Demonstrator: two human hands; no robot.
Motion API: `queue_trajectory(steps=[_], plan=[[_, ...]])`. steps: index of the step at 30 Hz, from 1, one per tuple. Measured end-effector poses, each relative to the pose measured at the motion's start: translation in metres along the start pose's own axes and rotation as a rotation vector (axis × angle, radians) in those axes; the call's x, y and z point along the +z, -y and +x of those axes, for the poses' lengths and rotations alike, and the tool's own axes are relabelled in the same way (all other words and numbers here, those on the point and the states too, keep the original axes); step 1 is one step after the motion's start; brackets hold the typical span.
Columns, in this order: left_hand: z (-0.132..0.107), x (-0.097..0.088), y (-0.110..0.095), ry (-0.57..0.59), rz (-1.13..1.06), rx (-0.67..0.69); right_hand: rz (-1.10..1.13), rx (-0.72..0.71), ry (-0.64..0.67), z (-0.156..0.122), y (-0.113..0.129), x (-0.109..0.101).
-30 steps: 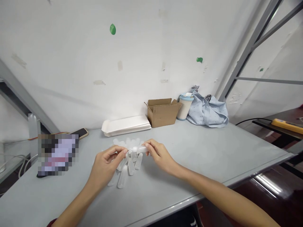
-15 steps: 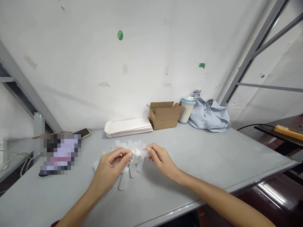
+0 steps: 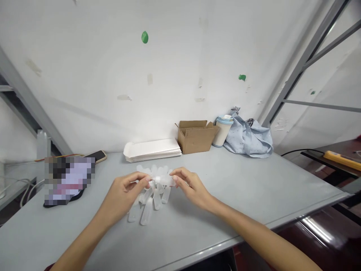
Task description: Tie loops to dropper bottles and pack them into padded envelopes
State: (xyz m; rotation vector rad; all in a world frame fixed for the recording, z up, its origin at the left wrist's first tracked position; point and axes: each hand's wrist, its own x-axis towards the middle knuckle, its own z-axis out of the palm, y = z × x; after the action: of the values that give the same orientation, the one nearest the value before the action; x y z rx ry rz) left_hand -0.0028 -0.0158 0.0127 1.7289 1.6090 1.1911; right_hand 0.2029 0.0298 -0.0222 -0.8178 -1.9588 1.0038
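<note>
Between my two hands is a translucent white plastic strip [image 3: 165, 180], held level above the table. My left hand [image 3: 129, 188] pinches its left end with thumb and forefinger. The right end sits between the thumb and fingers of my right hand [image 3: 191, 188]. Beneath and around it, several similar frosted strips with rounded ends [image 3: 146, 211] fan out on the grey table [image 3: 225, 188]. Part of this bunch is hidden behind my left hand, and I cannot tell whether the held strip is joined to it.
Along the wall stand a stack of white envelopes [image 3: 152, 149], an open cardboard box [image 3: 197, 140], a lidded cup [image 3: 222, 131] and a light blue cloth bag [image 3: 248, 139]. A phone [image 3: 97, 155] and a blurred-out item [image 3: 70, 180] lie at the left.
My left hand has shifted slightly left, uncovering more of the strips below. More of the held strip shows between my hands. The camera view has moved a little.
</note>
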Motion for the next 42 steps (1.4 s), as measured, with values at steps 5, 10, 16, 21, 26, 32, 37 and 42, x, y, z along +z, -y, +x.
queue_trajectory(steps=[5,10,16,21,26,32,37,42], plan=[[0.011,-0.013,0.016,0.037,0.088,-0.128,-0.246,-0.057,-0.023,0.008,-0.018,-0.008],[0.015,-0.019,0.028,-0.134,0.131,-0.199,-0.405,-0.199,-0.043,0.013,-0.042,-0.011],[0.013,-0.013,0.028,-0.189,0.184,-0.161,-0.619,-0.309,-0.091,0.029,-0.053,-0.016],[0.009,-0.004,0.026,-0.178,0.212,-0.110,-1.050,-0.286,0.026,0.073,-0.045,-0.021],[0.007,-0.001,0.025,-0.176,0.166,-0.093,-1.205,-0.302,0.081,0.122,-0.042,-0.014],[0.008,-0.003,0.027,-0.203,0.122,-0.083,-1.339,-0.369,0.182,0.145,-0.055,-0.011],[0.007,-0.001,0.022,-0.232,0.066,-0.100,-1.378,-0.421,0.209,0.147,-0.054,-0.017],[0.011,-0.006,0.019,-0.218,-0.162,-0.298,-1.357,-0.472,0.132,0.126,-0.038,-0.021]])
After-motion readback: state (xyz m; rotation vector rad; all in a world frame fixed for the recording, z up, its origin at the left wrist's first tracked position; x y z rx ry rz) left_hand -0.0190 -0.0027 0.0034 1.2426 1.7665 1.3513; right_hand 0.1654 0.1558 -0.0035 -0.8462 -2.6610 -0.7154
